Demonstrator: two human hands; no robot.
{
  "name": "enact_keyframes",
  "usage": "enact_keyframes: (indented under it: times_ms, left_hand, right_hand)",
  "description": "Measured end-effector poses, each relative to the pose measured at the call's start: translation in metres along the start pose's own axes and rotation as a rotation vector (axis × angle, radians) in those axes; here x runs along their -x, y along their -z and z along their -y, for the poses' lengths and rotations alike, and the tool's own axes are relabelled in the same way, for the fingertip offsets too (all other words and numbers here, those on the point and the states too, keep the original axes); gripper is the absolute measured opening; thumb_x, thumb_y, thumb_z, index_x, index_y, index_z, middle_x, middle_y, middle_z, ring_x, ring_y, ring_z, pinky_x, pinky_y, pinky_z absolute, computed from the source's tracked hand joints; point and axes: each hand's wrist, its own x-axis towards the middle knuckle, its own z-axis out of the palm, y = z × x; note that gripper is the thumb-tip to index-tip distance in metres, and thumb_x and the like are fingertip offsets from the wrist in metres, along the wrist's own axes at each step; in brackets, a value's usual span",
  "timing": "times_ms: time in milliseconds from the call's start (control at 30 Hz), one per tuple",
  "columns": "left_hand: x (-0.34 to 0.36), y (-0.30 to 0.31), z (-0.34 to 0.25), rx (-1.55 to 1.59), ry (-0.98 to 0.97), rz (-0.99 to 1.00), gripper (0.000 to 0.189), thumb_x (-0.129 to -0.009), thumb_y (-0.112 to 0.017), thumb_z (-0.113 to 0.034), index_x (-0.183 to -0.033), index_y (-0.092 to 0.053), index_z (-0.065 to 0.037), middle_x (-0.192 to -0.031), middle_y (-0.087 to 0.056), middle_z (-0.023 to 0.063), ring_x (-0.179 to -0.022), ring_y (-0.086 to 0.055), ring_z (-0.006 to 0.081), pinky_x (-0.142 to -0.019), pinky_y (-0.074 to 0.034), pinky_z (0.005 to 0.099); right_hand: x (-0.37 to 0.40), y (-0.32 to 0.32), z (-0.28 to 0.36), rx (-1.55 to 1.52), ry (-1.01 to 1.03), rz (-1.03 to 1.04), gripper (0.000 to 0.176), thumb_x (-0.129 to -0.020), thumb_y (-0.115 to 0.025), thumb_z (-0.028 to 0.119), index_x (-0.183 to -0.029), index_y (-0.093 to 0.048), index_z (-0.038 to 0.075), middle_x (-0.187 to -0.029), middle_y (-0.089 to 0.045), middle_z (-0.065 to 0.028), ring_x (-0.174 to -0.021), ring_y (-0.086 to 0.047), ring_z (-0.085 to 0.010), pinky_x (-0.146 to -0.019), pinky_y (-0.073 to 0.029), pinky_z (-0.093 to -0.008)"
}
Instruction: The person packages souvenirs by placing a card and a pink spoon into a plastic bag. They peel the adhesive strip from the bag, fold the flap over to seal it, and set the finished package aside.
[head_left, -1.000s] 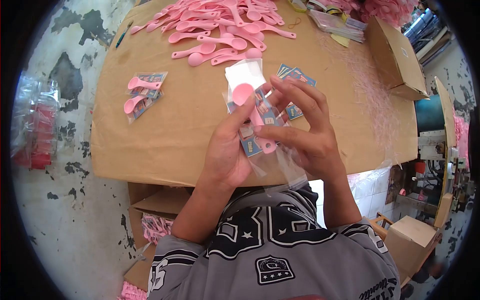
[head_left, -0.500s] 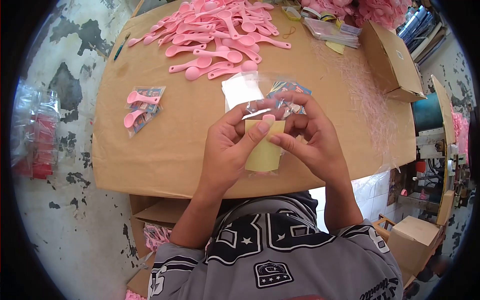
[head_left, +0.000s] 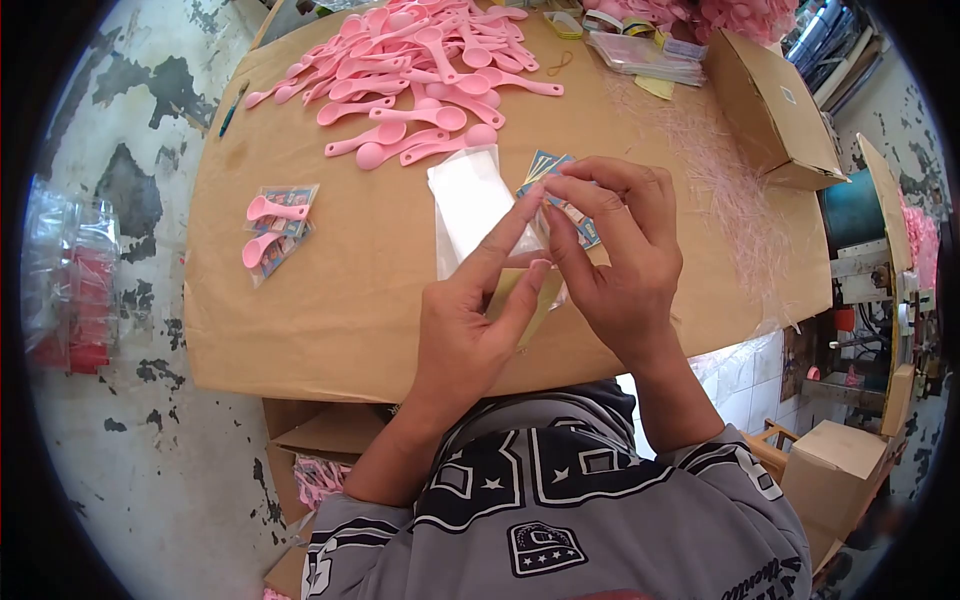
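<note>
A clear plastic bag with a pale yellow card (head_left: 541,316) in it is held up above the near part of the table. My left hand (head_left: 468,318) grips the bag's left side, thumb on the near face and index finger stretched to its top edge. At that top edge the fingertips of my right hand (head_left: 628,262) are pinched together on the clear plastic. Just beyond my hands lie a stack of clear bags (head_left: 470,205), shining white, and blue printed cards (head_left: 545,168), partly hidden by my right fingers.
Pink measuring spoons (head_left: 430,80) are heaped at the back. On the left are two bagged spoons (head_left: 278,211) with printed cards and a pen (head_left: 233,110). A cardboard box (head_left: 765,110) and pink shreds (head_left: 730,200) lie along the right of the brown-covered table (head_left: 330,330).
The bag has tilted, so less of the yellow card shows. My right hand has turned and its fingertips have come together at the top edge; my left index finger has straightened along it.
</note>
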Motion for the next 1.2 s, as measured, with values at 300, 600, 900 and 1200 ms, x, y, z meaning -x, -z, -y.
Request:
enact_keyframes:
  times_ms: [300,600,900,1200]
  left_hand:
    - [0.013,0.000,-0.023,-0.228,0.003,0.078,0.070,-0.097,-0.067,-0.003,-0.163,-0.044,-0.013,-0.104,-0.079,0.0192,-0.069,-0.068,0.0142,-0.066,-0.052,0.0315]
    - [0.014,0.009,-0.011,0.343,0.127,0.021,0.062,-0.106,-0.062,-0.006,-0.161,-0.034,0.002,-0.123,-0.075,0.0243,-0.113,-0.071,0.0195,-0.095,-0.055,0.0284]
    - [0.001,0.017,-0.003,0.494,0.132,-0.095,0.035,-0.106,-0.064,-0.009,-0.137,-0.056,0.005,-0.133,-0.069,0.0246,-0.121,-0.070,0.0292,-0.101,-0.057,0.0378]
    - [0.000,0.018,0.005,0.535,0.114,-0.127,0.032,-0.104,-0.065,-0.004,-0.135,-0.059,0.004,-0.127,-0.068,0.0156,-0.118,-0.068,0.0190,-0.099,-0.056,0.0331]
  right_hand:
    - [-0.002,0.015,0.010,0.137,-0.046,0.052,0.019,-0.080,-0.080,0.006,-0.097,-0.074,0.010,-0.100,-0.069,-0.0051,-0.095,-0.063,-0.0258,-0.085,-0.045,-0.0411]
    - [-0.029,0.079,-0.026,-0.382,-0.369,-0.102,0.009,-0.096,-0.068,-0.001,-0.105,-0.071,-0.001,-0.103,-0.069,-0.0038,-0.088,-0.062,-0.0122,-0.075,-0.049,-0.0266]
    - [-0.011,0.120,-0.113,1.023,-0.365,-0.004,0.049,-0.094,-0.066,0.003,-0.142,-0.062,0.004,-0.150,-0.058,-0.0215,-0.144,-0.050,-0.0398,-0.119,-0.039,-0.0476]
    - [0.007,0.029,0.005,-0.646,-0.664,0.352,0.021,-0.097,-0.075,0.011,-0.116,-0.075,0.003,-0.108,-0.077,-0.0048,-0.095,-0.067,-0.0114,-0.080,-0.048,-0.0265]
